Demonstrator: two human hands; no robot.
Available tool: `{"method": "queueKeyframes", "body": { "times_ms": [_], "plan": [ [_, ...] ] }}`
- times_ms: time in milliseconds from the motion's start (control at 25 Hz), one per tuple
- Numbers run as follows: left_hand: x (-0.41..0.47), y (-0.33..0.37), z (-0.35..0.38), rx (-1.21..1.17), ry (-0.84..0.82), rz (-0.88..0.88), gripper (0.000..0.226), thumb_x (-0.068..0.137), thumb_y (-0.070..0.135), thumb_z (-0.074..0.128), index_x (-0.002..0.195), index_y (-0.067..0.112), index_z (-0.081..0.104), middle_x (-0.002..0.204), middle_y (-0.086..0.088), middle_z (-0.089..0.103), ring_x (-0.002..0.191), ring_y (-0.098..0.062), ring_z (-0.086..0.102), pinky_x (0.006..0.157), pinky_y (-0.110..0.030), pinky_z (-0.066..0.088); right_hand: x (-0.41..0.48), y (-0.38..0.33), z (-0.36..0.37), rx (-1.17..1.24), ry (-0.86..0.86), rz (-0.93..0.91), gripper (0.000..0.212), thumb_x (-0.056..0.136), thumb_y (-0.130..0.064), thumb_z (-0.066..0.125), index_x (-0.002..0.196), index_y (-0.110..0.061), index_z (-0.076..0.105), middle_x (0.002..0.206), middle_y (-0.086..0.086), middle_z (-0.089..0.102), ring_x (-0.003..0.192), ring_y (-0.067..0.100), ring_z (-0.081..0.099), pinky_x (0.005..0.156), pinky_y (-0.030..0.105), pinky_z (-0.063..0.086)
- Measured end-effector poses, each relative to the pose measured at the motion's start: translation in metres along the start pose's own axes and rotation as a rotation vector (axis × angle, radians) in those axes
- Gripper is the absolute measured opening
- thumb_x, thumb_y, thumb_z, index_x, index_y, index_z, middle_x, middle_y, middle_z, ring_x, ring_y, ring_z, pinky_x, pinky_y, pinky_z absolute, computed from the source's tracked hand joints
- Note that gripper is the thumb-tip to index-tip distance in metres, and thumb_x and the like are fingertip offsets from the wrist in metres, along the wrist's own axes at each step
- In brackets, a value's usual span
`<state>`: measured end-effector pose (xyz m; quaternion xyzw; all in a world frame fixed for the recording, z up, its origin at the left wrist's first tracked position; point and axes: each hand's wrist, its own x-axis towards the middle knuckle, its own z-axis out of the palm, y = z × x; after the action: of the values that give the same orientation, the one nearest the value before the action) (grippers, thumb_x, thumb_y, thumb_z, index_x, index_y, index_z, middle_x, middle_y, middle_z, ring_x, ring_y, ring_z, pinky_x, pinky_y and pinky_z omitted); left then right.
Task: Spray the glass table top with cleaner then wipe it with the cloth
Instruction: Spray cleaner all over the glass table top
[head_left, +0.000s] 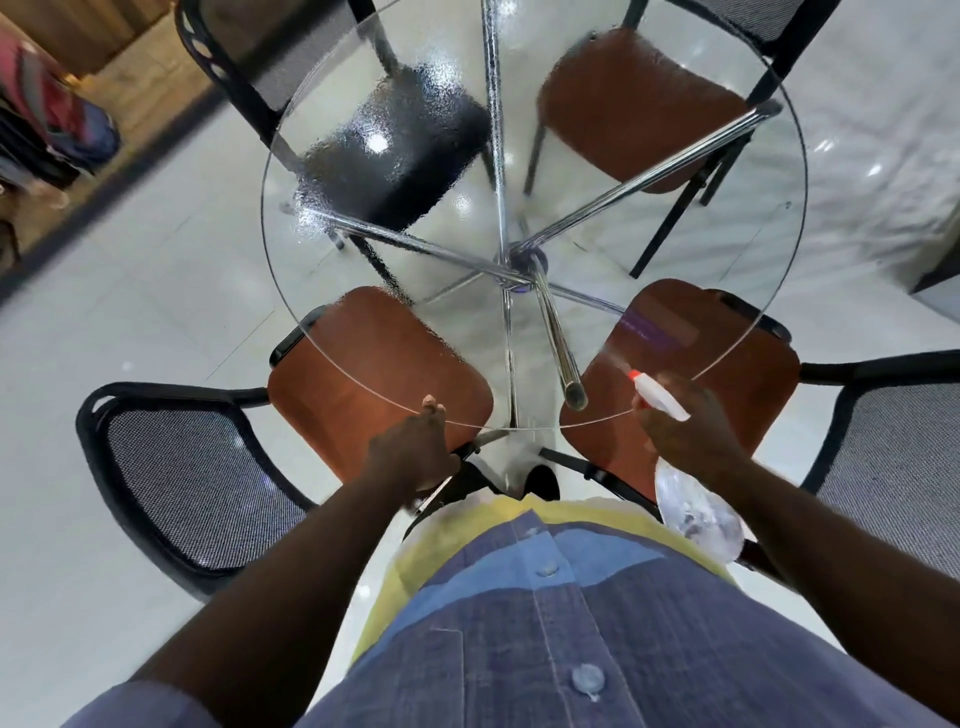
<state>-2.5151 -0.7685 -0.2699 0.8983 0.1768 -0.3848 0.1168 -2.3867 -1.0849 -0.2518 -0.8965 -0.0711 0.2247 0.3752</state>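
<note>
Glass top (649, 249): round, on chrome legs, chairs tucked in around it. Fine droplets (384, 135) cover the far-left part; the near-left glass looks dry.

Right hand (685, 431): fingers wrapped round the neck of the bottle (696, 512), red nozzle aimed across the near-right rim, faint mist (623, 343) leaving it.

Left hand (415, 447): holds nothing, fingertips (434, 402) resting on the near rim.

Cloth: not in either hand. The yellow fabric (415, 540) at the waist may be it; unclear.

Risks, as judged:
- Nozzle sits right at the rim, so low spray could miss the glass and wet the seat (753, 364) below.
- Far-left droplets could dry into streaks if wiping is delayed.
- Fingertips on the rim likely leave prints; weight there loads an unsupported edge.
- Dry near-left patch could get skipped.
</note>
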Motion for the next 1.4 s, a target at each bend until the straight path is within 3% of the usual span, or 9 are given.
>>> {"method": "queueKeyframes", "body": {
  "times_ms": [320,440,520,680,880,1000,1160,1320,1400],
  "plan": [
    [-0.001,-0.003,-0.010,0.108,-0.008,0.048,0.084,0.090,0.047,0.063,0.162,0.021,0.028,0.170,0.002,0.027,0.145,-0.031,0.042,0.113,-0.047,0.044,0.012,-0.018,0.000,0.033,0.001,-0.093,0.023,0.091,-0.007,0.077,0.099,-0.026,0.070,0.091,-0.005,0.073,0.083,0.024,0.074,0.082,0.056,0.064],
    [-0.005,0.001,-0.013,0.173,0.053,0.071,0.077,0.092,0.044,0.062,0.159,0.019,0.033,0.165,-0.002,0.038,0.148,-0.030,0.035,0.115,-0.046,0.034,0.023,-0.029,0.003,0.086,0.001,-0.091,0.012,0.091,-0.004,0.076,0.101,-0.010,0.072,0.090,0.005,0.073,0.082,0.032,0.074,0.081,0.060,0.062],
    [-0.004,0.000,-0.012,0.167,0.045,0.076,0.078,0.093,0.045,0.061,0.161,0.021,0.031,0.169,0.001,0.031,0.153,-0.030,0.026,0.121,-0.046,0.027,0.029,-0.040,0.003,0.121,0.001,-0.111,0.010,0.092,-0.003,0.073,0.102,-0.003,0.070,0.088,0.002,0.073,0.081,0.035,0.075,0.079,0.060,0.062],
    [0.000,-0.006,-0.010,0.121,0.020,0.076,0.079,0.095,0.047,0.060,0.163,0.024,0.027,0.172,0.004,0.020,0.159,-0.027,0.016,0.126,-0.047,0.017,0.042,-0.052,0.007,0.154,-0.003,-0.171,0.014,0.081,-0.020,0.065,0.094,-0.014,0.065,0.083,0.001,0.073,0.075,0.034,0.076,0.072,0.062,0.062],
    [0.003,-0.006,-0.011,0.080,0.028,0.081,0.076,0.096,0.045,0.061,0.162,0.025,0.029,0.172,0.004,0.021,0.159,-0.023,0.015,0.127,-0.046,0.016,0.055,-0.061,0.010,0.187,0.017,-0.057,0.012,0.082,-0.019,0.070,0.094,-0.019,0.067,0.085,0.010,0.072,0.073,0.041,0.074,0.072,0.062,0.062],
    [0.003,-0.007,-0.012,0.064,0.027,0.084,0.075,0.096,0.044,0.062,0.162,0.025,0.031,0.171,0.004,0.023,0.159,-0.023,0.015,0.127,-0.047,0.017,0.056,-0.065,0.008,0.183,-0.046,-0.033,0.018,0.086,-0.021,0.070,0.103,-0.022,0.068,0.090,0.006,0.071,0.080,0.036,0.074,0.071,0.050,0.066],
    [0.004,-0.008,-0.012,0.050,0.016,0.090,0.076,0.097,0.044,0.061,0.162,0.024,0.029,0.172,0.004,0.020,0.160,-0.021,0.013,0.127,-0.046,0.017,0.054,-0.056,0.012,0.055,-0.066,-0.109,0.014,0.076,-0.025,0.066,0.090,-0.023,0.064,0.083,0.009,0.069,0.069,0.036,0.070,0.066,0.059,0.062],
    [0.005,-0.011,-0.010,0.043,-0.015,0.099,0.080,0.097,0.043,0.061,0.165,0.023,0.022,0.174,0.004,0.013,0.161,-0.021,0.008,0.127,-0.047,0.015,0.047,-0.068,0.016,-0.027,-0.124,-0.198,0.007,0.075,-0.028,0.059,0.081,-0.031,0.057,0.072,-0.006,0.062,0.065,0.018,0.065,0.065,0.038,0.054],
    [0.006,-0.012,-0.008,0.018,-0.015,0.111,0.081,0.097,0.042,0.062,0.165,0.022,0.022,0.174,0.004,0.013,0.161,-0.022,0.007,0.127,-0.048,0.014,0.048,-0.070,0.023,-0.069,-0.151,-0.247,0.007,0.077,-0.032,0.058,0.084,-0.033,0.056,0.076,-0.006,0.066,0.070,0.019,0.067,0.068,0.041,0.056]
  ]
}}
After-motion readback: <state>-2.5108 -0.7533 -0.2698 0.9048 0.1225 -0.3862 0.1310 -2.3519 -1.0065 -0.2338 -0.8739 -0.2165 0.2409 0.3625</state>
